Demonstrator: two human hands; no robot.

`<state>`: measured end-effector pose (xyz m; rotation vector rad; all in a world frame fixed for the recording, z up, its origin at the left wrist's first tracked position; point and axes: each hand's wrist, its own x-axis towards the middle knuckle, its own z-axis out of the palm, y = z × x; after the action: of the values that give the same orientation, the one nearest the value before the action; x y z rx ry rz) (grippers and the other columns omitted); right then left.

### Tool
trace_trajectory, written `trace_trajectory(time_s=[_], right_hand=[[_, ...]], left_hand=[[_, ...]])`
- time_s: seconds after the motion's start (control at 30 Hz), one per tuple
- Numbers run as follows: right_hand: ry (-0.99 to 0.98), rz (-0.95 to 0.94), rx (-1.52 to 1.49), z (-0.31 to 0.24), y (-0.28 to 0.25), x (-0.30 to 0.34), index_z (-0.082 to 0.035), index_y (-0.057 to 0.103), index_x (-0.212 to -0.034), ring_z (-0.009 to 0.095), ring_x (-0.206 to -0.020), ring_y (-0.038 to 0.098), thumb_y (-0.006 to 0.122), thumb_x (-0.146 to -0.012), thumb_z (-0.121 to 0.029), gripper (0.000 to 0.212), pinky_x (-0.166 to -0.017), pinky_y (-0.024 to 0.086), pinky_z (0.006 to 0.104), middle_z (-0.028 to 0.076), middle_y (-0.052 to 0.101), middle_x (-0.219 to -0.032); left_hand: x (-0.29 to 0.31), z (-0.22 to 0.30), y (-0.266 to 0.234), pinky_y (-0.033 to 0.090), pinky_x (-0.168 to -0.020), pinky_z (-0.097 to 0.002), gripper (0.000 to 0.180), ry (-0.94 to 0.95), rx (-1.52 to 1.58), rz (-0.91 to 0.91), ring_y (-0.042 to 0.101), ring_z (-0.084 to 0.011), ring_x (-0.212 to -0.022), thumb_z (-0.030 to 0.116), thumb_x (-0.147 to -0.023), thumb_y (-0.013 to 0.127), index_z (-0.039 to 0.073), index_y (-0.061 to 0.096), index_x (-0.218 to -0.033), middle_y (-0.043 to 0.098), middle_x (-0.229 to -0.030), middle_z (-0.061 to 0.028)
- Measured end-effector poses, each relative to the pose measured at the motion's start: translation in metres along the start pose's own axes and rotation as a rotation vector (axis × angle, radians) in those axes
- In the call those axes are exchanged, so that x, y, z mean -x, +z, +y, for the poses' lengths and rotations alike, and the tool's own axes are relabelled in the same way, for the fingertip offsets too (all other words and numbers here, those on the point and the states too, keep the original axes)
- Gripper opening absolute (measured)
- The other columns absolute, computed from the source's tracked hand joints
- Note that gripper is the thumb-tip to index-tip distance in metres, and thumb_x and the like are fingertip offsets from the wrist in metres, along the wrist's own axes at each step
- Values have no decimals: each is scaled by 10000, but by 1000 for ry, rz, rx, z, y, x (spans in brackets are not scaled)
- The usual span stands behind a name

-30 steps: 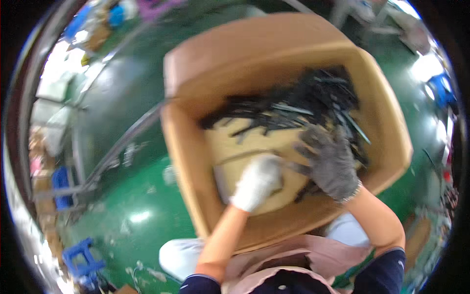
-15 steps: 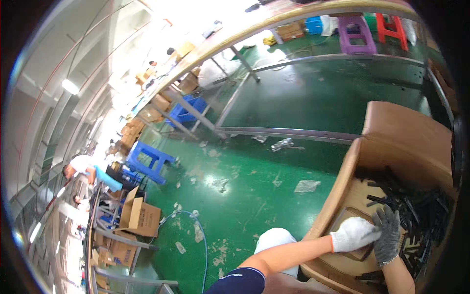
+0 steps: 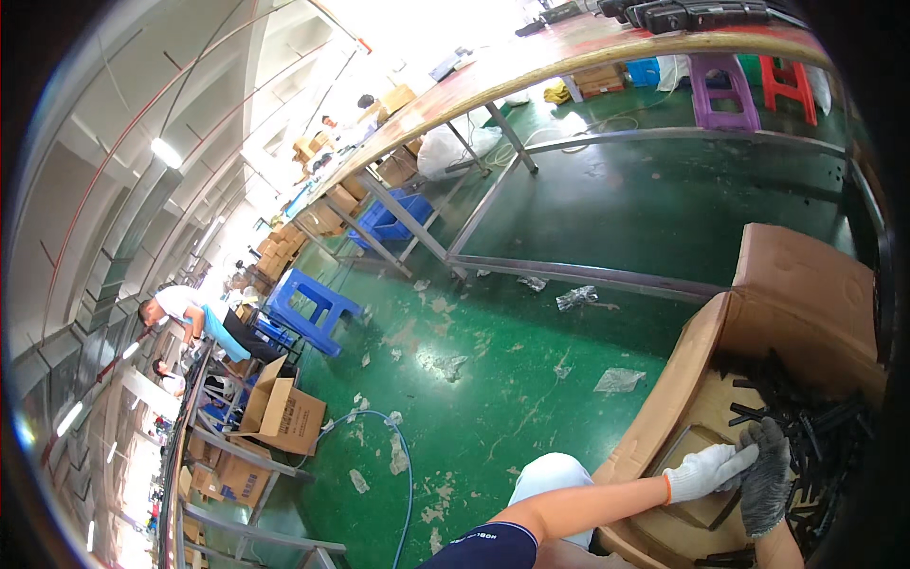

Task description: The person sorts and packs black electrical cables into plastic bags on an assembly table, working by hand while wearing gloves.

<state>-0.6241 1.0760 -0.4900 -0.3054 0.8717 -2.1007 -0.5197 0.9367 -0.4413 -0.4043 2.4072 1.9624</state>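
My left hand (image 3: 708,471), in a white knit glove with an orange cuff, reaches over an open cardboard box (image 3: 675,383). Its closed fingers meet the palm side of my right hand (image 3: 764,477), gloved in dark grey. The right fingers point away from me, held together and bent at the tips. Whatever lies between the two hands, if anything, is hidden. Just beyond and right of them, many black elongated parts (image 3: 817,429) are heaped loosely in the box. A flat brown cardboard piece (image 3: 689,453) lies on the box bottom beside my left hand.
A long metal-legged worktable (image 3: 578,59) runs across the far side, with black cases (image 3: 697,15) on top. A blue stool (image 3: 313,308), an open carton (image 3: 284,417) and a hose (image 3: 409,474) are at left. Plastic scraps (image 3: 619,380) litter the green floor (image 3: 512,379). A person (image 3: 204,318) bends over at far left.
The view has shifted, moving the surroundings right and down in the picture. My hands stay together over the box; the right fingers look more bent over the left fingertips.
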Motion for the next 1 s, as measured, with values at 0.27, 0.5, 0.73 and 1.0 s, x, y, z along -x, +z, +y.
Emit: trace_trajectory(time_s=[0.27,0.5,0.73,1.0], right_hand=[[-611,-431,1673,-34,24,-13,-9,536,-1295,324,-1157,540,487,-926,-119,389,-1009,420,387,194,558,-1265],[285,-175,1678,-56,-112,17,-114,685,-1072,281,-998,633,629,-878,-258,248,-874,492,382,117,684,-1018],[579,-846,2039,42,-176,99,-152,691,-1083,287,-1072,623,626,-847,-254,265,-906,482,396,78,675,-1113],[499,-924,2142,117,-212,119,-91,647,-1141,317,-1108,607,541,-888,-234,310,-917,478,423,131,638,-1180]], left_hand=[[-6,-40,-33,483,-475,-397,198,900,-797,271,623,-265,-613,185,-902,505,157,636,-1049,640,-800,-82],[-20,1,-29,518,-740,-426,235,50,-602,-86,659,-328,-832,332,-851,638,106,692,-893,686,-871,-142],[-13,-4,-13,509,-708,-402,179,24,-586,-107,646,-317,-819,262,-831,654,93,682,-881,680,-857,-127],[-9,-9,-15,498,-711,-369,105,65,-639,-118,627,-288,-775,145,-825,643,67,651,-895,666,-846,-102]])
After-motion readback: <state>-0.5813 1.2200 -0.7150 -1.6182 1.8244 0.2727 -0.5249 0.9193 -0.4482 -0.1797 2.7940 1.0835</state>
